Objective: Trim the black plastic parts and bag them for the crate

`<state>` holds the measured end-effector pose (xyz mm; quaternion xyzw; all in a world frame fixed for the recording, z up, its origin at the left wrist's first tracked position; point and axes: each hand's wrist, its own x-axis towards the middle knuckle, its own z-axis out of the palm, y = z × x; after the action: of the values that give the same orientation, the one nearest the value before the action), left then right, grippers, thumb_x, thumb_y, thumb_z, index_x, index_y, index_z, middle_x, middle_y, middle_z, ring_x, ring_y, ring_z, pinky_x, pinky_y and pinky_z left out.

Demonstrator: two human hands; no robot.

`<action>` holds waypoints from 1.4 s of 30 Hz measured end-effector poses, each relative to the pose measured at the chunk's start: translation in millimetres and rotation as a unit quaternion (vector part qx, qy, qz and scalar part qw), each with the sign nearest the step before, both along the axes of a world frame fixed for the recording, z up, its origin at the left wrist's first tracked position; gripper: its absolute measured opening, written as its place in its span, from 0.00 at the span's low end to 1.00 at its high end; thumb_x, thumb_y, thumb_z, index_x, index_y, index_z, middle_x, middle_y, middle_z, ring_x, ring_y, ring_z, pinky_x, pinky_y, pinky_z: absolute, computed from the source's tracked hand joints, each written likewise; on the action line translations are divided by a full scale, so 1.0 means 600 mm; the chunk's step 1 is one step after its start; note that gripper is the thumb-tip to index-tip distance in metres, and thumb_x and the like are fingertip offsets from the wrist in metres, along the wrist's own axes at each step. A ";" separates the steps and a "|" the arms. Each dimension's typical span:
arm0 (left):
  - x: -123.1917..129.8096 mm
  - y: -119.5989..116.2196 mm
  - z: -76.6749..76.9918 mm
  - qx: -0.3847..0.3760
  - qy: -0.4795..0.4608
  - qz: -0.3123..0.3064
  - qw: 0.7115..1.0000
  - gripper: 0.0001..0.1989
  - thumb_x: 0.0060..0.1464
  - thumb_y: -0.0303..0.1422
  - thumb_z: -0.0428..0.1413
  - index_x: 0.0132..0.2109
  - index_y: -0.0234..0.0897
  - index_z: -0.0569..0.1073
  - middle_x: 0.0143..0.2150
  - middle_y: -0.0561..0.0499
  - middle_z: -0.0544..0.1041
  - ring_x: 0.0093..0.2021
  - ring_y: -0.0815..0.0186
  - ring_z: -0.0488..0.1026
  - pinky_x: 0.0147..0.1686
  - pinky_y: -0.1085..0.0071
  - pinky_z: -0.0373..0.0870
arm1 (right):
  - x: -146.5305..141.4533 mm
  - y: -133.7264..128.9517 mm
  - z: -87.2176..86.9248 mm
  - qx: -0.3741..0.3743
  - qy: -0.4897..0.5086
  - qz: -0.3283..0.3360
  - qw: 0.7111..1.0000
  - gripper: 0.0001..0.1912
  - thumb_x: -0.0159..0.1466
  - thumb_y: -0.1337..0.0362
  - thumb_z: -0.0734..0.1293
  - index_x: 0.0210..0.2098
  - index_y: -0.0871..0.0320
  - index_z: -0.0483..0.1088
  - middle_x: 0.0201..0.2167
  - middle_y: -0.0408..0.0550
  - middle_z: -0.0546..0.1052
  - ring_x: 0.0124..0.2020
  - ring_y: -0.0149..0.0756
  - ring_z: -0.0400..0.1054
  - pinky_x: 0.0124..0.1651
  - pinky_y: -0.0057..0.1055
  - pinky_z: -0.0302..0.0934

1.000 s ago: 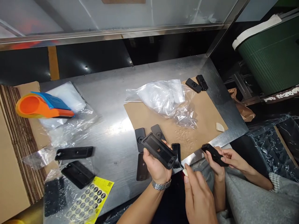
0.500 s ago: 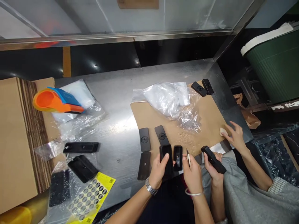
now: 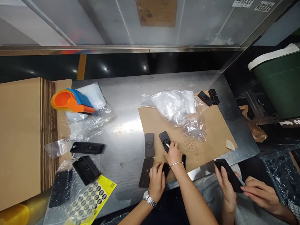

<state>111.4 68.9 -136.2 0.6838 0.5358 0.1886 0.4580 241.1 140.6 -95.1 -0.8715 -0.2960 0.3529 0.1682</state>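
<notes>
My left hand, with a metal watch at the wrist, is closed on a black plastic case part at the table's front edge; my right arm hides some of it. My right hand, wearing a bangle, grips a slim pale pointed tool. Its tip is at the round recess of a black rectangular cover lying on the cardboard. Left of it lie another cover with a round mark and a dark flat plate. A black hollow part shows partly behind my right wrist.
A co-worker's hands hold a black part at right. Clear plastic bags lie on the cardboard sheet. Leftward are a yellow sticker sheet, black parts, an orange tape dispenser and stacked cardboard.
My right hand has moved left and up, bringing the tool to the cover. My left hand has lowered the black part. The co-worker's far hand has left the pale scrap and reached their part.
</notes>
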 end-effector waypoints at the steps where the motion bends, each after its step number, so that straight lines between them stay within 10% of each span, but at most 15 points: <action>1: 0.003 0.007 0.007 -0.014 -0.025 0.034 0.999 0.18 0.52 0.31 0.47 0.51 0.36 0.65 0.49 0.40 0.65 0.50 0.56 0.60 0.51 0.53 0.55 | 0.013 -0.004 0.002 0.014 0.021 -0.010 1.000 0.18 0.48 0.67 0.67 0.39 0.60 0.64 0.39 0.53 0.67 0.38 0.41 0.67 0.39 0.34 0.58; 4: 0.026 0.042 0.044 -0.155 -0.149 0.161 0.963 0.20 0.53 0.37 0.48 0.53 0.37 0.62 0.50 0.41 0.66 0.49 0.59 0.63 0.50 0.58 0.58 | 0.043 -0.037 0.024 0.061 0.125 -0.045 0.989 0.12 0.53 0.58 0.63 0.33 0.59 0.65 0.30 0.48 0.70 0.29 0.34 0.66 0.31 0.29 0.59; 8: 0.076 0.093 0.109 -0.402 -0.406 0.130 0.810 0.21 0.52 0.42 0.49 0.49 0.35 0.67 0.46 0.42 0.71 0.44 0.61 0.68 0.45 0.64 0.64 | 0.038 -0.101 0.059 0.109 0.304 -0.113 0.940 0.22 0.58 0.48 0.50 0.29 0.60 0.63 0.20 0.45 0.70 0.12 0.23 0.50 0.16 0.24 0.50; 11: 0.105 0.105 0.145 -0.494 -0.476 0.068 0.725 0.20 0.48 0.43 0.53 0.45 0.34 0.70 0.46 0.41 0.72 0.32 0.68 0.71 0.33 0.72 0.68 | 0.021 -0.134 0.078 0.180 0.547 -0.241 0.781 0.22 0.55 0.46 0.55 0.30 0.59 0.64 0.19 0.43 0.70 0.10 0.18 0.44 0.13 0.20 0.42; 13: 0.118 0.101 0.161 -0.504 -0.472 0.069 0.720 0.20 0.48 0.44 0.53 0.44 0.34 0.71 0.46 0.41 0.72 0.25 0.73 0.69 0.22 0.78 0.65 | 0.014 -0.144 0.090 0.205 0.641 -0.306 0.674 0.21 0.52 0.45 0.60 0.31 0.59 0.64 0.19 0.41 0.70 0.09 0.17 0.44 0.12 0.18 0.39; 14: 0.123 0.099 0.168 -0.501 -0.467 0.075 0.725 0.21 0.49 0.45 0.52 0.43 0.33 0.71 0.45 0.41 0.73 0.23 0.75 0.67 0.18 0.80 0.62 | 0.012 -0.147 0.097 0.210 0.636 -0.325 0.667 0.22 0.53 0.45 0.60 0.31 0.59 0.63 0.18 0.40 0.70 0.08 0.17 0.45 0.11 0.18 0.40; 19: 0.145 0.098 0.198 -0.478 -0.441 0.149 0.745 0.24 0.49 0.50 0.48 0.38 0.33 0.72 0.34 0.46 0.75 0.28 0.69 0.70 0.22 0.78 0.67 | 0.018 -0.177 0.131 0.228 0.367 -0.350 0.831 0.22 0.60 0.44 0.52 0.36 0.57 0.60 0.18 0.37 0.64 0.12 0.23 0.54 0.12 0.20 0.50; 25: 0.149 0.116 0.216 -0.581 -0.370 0.133 0.713 0.28 0.51 0.51 0.43 0.32 0.28 0.72 0.27 0.46 0.73 0.24 0.69 0.69 0.26 0.73 0.69 | 0.032 -0.231 0.190 0.155 0.086 -0.079 0.981 0.15 0.64 0.56 0.51 0.26 0.55 0.59 0.19 0.40 0.64 0.20 0.26 0.60 0.24 0.23 0.56; 29: 0.146 0.122 0.216 -0.623 -0.391 0.107 0.669 0.26 0.52 0.49 0.44 0.31 0.29 0.71 0.27 0.47 0.73 0.23 0.69 0.69 0.26 0.74 0.68 | 0.030 -0.238 0.220 0.109 -0.054 0.015 0.992 0.12 0.62 0.59 0.54 0.28 0.52 0.65 0.20 0.44 0.70 0.21 0.32 0.65 0.22 0.24 0.55; 42: 0.134 0.128 0.216 -0.724 -0.369 0.074 0.578 0.25 0.54 0.47 0.42 0.35 0.28 0.70 0.25 0.45 0.73 0.20 0.68 0.69 0.20 0.74 0.66 | 0.016 -0.252 0.226 0.129 -0.107 0.021 0.986 0.06 0.58 0.57 0.59 0.30 0.44 0.67 0.17 0.43 0.70 0.13 0.31 0.62 0.12 0.26 0.53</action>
<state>191.9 145.5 -6.4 -0.0455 0.3279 0.0067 0.9436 250.9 -10.7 40.7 -0.8690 -0.3731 0.2205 0.2390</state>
